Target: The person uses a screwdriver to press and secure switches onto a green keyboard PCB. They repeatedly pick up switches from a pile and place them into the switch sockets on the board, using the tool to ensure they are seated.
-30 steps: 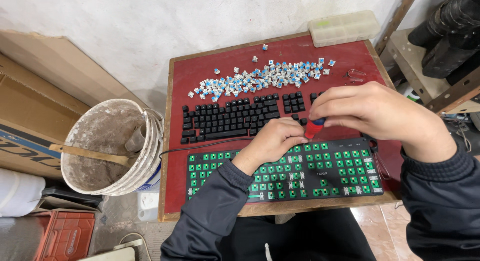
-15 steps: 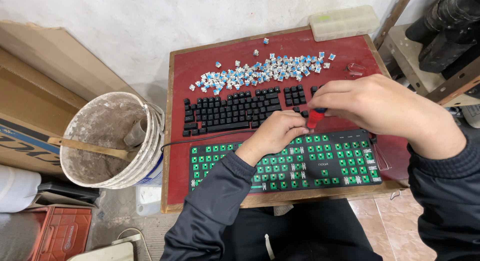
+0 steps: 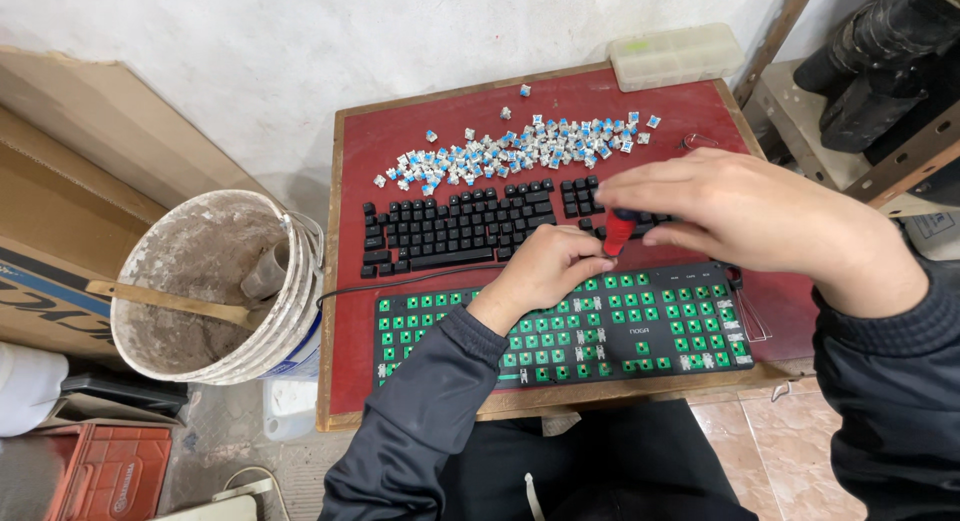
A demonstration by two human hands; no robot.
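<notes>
One stripped keyboard [image 3: 560, 326], one bucket [image 3: 215, 291], one plastic box [image 3: 677, 56] (loose switches [image 3: 520, 153] uncountable)

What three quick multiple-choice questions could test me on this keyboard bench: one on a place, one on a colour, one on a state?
1. Where does the bucket stand?
A. left of the table
B. on the table
C. behind the person

2. What colour is the tool handle in the right hand?
A. yellow
B. red
C. white

3. In what state is the near keyboard?
A. caps all on
B. wrapped
C. caps off, green switches bare

Answers: 1 A, it sits off the table's left edge; 2 B, the handle is red; 3 C, rows of green switches show.
</notes>
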